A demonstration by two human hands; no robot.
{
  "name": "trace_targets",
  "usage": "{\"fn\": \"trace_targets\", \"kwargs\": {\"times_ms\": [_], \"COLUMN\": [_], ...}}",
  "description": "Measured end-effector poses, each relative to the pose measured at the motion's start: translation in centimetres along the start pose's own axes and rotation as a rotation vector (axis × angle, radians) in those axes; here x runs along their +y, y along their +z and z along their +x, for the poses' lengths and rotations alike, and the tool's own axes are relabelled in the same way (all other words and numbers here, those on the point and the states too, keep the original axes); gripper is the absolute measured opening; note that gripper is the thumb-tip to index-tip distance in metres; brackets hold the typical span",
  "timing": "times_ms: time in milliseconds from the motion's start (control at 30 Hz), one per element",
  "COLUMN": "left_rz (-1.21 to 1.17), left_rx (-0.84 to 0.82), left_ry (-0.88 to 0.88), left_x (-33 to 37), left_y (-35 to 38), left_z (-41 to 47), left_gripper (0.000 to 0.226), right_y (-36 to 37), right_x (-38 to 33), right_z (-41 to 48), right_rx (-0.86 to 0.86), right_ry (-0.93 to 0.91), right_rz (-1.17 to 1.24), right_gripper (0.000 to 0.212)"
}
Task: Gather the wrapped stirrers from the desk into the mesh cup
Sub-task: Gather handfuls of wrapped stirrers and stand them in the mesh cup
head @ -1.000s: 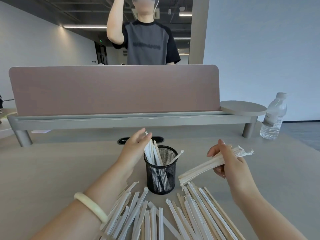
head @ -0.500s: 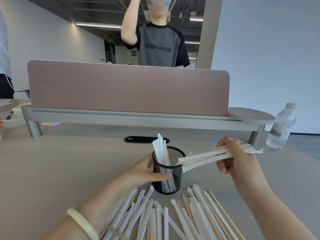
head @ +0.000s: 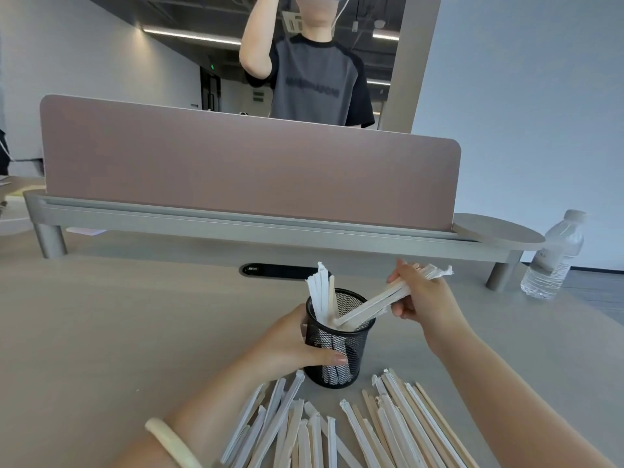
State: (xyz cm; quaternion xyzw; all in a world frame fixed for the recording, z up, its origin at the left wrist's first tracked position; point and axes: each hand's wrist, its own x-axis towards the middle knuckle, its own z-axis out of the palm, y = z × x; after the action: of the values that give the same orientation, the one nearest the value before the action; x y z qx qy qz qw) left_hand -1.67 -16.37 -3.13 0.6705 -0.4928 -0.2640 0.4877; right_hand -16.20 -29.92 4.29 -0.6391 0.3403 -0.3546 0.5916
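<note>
Across the near edge of the tabletop [head: 101, 332] a spread of wrapped stirrers [head: 337, 430] lies fanned out, far too overlapped and cut off by the frame for an exact count; at least twenty show, all with their torn paper ends pointing toward the cup, likely so they can be swept up in handfuls. One mesh cup [head: 339, 346] stands just behind that spread, roughly mid-tabletop, and holds a cluster of perhaps six upright stirrers [head: 320, 292] leaning against its far-left rim. One left hand [head: 293, 346] is wrapped around the cup's left wall, thumb across the front mesh, apparently bracing the light cup so it does not tip or slide as more go in. One right hand [head: 422, 298] is closed around a bundle of stirrers [head: 371, 307], about four or five though they overlap, angled downward with the lower ends already inside the cup's mouth and the upper ends poking out past the knuckles. One water bottle [head: 553, 258] stands at the far right edge, well apart from the work.
</note>
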Motion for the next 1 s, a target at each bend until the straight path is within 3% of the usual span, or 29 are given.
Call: {"fn": "trace_targets", "kwargs": {"times_ms": [167, 267, 400, 467, 533, 633, 700, 767, 833, 1000], "left_rz": [0.009, 0.008, -0.008, -0.003, 0.001, 0.014, 0.024, 0.017, 0.019, 0.025], "left_rx": [0.004, 0.000, -0.002, -0.004, -0.002, 0.002, 0.003, -0.001, -0.001, -0.003], "left_ry": [0.002, -0.006, -0.009, -0.008, -0.012, -0.021, -0.020, -0.021, -0.018, -0.019], "left_x": [0.1, 0.1, 0.0, -0.1, -0.2, -0.4, -0.3, -0.2, -0.1, -0.1], "left_y": [0.0, 0.0, 0.0, 0.0, 0.0, -0.1, 0.0, 0.0, 0.0, -0.1], "left_z": [-0.1, -0.1, 0.0, 0.0, 0.1, 0.2, 0.1, 0.1, 0.0, 0.0], "left_gripper": [0.083, 0.067, 0.059, 0.062, 0.065, 0.068, 0.068, 0.064, 0.062, 0.069], "right_y": [1.6, 2.4, 2.4, 1.9, 1.3, 1.0, 1.3, 1.6, 1.5, 1.1], "right_x": [0.2, 0.5, 0.2, 0.1, -0.3, -0.9, -0.6, 0.2, 0.2, 0.4], "right_z": [0.1, -0.2, -0.6, -0.6, -0.7, -1.2, -1.5, -1.6, -1.7, -2.4], "right_rx": [-0.029, -0.108, -0.241, -0.311, -0.246, -0.141, -0.235, -0.305, -0.284, -0.390], "right_ry": [-0.013, -0.004, -0.012, -0.008, -0.057, -0.185, -0.219, -0.238, -0.260, -0.269], "right_rz": [-0.177, -0.347, -0.357, -0.379, -0.319, -0.234, -0.368, -0.443, -0.358, -0.363], "right_gripper": [0.040, 0.041, 0.026, 0.051, 0.069, 0.058, 0.051, 0.060, 0.068, 0.068]}}
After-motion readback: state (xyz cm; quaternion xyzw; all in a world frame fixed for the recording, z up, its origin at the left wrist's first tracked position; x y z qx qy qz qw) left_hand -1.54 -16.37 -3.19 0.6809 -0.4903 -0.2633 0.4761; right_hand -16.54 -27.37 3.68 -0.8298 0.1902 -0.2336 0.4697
